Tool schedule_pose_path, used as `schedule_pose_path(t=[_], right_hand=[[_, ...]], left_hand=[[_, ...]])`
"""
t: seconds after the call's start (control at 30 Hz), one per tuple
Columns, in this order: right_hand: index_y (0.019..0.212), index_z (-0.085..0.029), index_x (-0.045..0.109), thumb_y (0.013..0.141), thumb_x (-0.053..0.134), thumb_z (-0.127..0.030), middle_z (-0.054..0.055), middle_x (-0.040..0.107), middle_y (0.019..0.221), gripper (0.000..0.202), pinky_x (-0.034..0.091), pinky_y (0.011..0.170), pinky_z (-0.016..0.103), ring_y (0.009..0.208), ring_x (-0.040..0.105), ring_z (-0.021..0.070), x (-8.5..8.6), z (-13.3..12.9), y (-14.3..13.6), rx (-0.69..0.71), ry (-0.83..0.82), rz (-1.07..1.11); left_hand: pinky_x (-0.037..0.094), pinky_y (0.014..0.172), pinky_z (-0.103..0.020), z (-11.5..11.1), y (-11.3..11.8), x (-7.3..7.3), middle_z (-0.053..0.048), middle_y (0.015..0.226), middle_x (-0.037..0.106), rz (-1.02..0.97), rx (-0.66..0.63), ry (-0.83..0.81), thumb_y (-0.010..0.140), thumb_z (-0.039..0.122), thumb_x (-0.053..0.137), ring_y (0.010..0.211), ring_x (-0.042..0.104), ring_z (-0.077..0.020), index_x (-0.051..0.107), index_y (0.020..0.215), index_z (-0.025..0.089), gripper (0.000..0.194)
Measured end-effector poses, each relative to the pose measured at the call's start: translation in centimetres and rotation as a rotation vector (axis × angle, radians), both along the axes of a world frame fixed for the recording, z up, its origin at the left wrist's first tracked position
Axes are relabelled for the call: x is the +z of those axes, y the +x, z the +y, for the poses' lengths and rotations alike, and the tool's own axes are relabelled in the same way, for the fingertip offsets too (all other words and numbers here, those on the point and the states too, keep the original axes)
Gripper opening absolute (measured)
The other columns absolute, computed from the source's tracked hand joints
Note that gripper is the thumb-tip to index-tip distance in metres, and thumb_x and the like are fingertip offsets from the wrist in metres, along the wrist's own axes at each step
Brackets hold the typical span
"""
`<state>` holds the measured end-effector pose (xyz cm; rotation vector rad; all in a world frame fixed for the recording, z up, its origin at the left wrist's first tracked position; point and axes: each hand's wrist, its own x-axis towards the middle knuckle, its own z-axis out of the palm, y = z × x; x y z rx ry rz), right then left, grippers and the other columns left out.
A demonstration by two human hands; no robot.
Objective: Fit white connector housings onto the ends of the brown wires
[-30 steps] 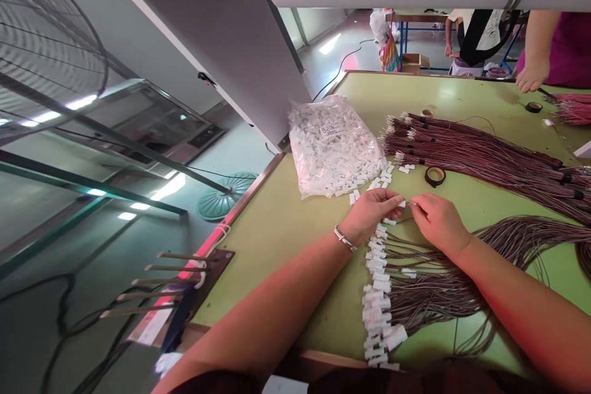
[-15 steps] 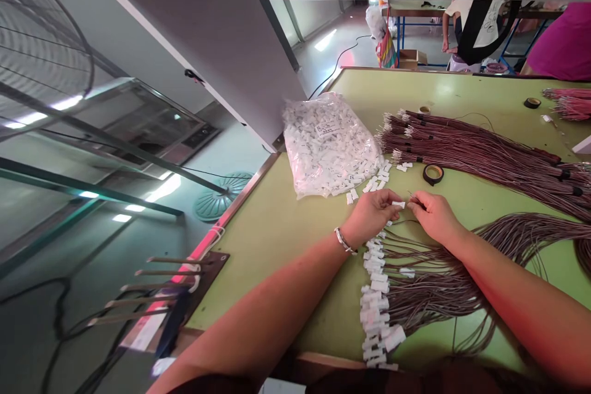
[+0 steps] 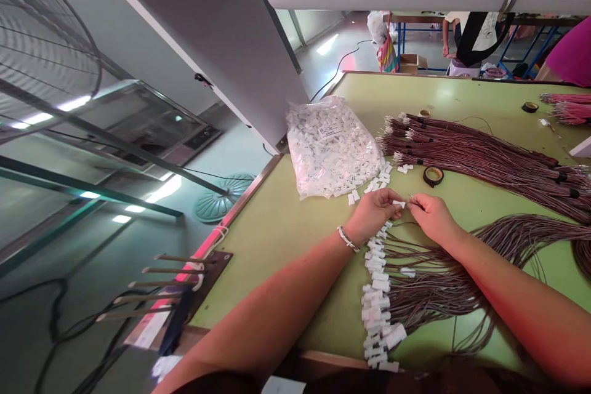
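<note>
White connector (image 3: 399,204): pointing toward thin wire (image 3: 412,197).
Left hand (image 3: 373,214): pinching connector, reaching diagonally forward.
Right hand (image 3: 434,217): pinching wire, angling inward, facing left hand.

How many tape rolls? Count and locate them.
3: one black roll between the dark wire bundles, one pale roll behind the farther bundle, one black roll beside the pink wires. More may be hidden.
</note>
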<state>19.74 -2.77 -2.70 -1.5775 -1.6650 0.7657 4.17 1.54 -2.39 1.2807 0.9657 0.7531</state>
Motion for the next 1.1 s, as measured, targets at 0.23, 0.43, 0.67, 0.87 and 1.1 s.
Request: schedule_pose_path(t=[0.23,0.43,0.67,0.87,1.1], right_hand=[[0.059,-0.018,0.050,0.079,0.043,-0.033,-0.003,0.045,0.054,0.025,0.030,0.053,0.024,0.053,0.038,0.0111,0.4,0.2,0.3,0.027,-0.059,0.062],[0.061,-0.018,0.051,0.073,0.051,-0.037,-0.004,0.044,0.055,0.022,0.032,0.055,0.024,0.055,0.038,0.0108,0.4,0.3,0.5,-0.065,-0.117,0.151],[0.058,-0.018,0.046,0.076,0.046,-0.031,-0.004,0.041,0.054,0.021,0.029,0.054,0.023,0.053,0.034,0.0100,0.2,0.0,0.2,0.005,-0.028,0.061],[0.057,-0.018,0.043,0.076,0.047,-0.029,-0.004,0.037,0.052,0.023,0.028,0.052,0.023,0.053,0.032,0.0093,0.1,0.0,0.2,0.027,0.021,0.042],[0.060,-0.017,0.048,0.077,0.048,-0.032,-0.004,0.036,0.053,0.023,0.028,0.050,0.022,0.053,0.031,0.0088,0.6,-0.1,0.0,0.010,-0.039,0.195]], left_hand=[[0.047,0.054,-0.020,0.2,-0.3,0.5,0.002,0.053,0.060,-0.033,-0.013,-0.022,0.068,0.014,0.068,0.050,0.057,-0.0078,0.059,0.076,0.011,0.013],[0.046,0.053,-0.020,0.2,-0.5,0.9,0.001,0.053,0.061,-0.032,-0.050,-0.028,0.068,0.017,0.069,0.049,0.057,-0.0077,0.060,0.078,0.010,0.015],[0.044,0.050,-0.020,-0.4,0.2,0.1,0.003,0.049,0.058,0.019,-0.054,0.008,0.067,0.017,0.067,0.045,0.054,-0.0075,0.059,0.076,0.012,0.012],[0.044,0.049,-0.020,-0.6,0.2,0.0,0.003,0.048,0.058,0.018,-0.029,0.016,0.069,0.018,0.065,0.044,0.053,-0.0074,0.060,0.077,0.011,0.012],[0.045,0.051,-0.019,-0.4,-0.1,0.7,0.001,0.052,0.060,-0.043,-0.021,-0.052,0.070,0.020,0.067,0.047,0.055,-0.0072,0.059,0.080,0.010,0.016]])
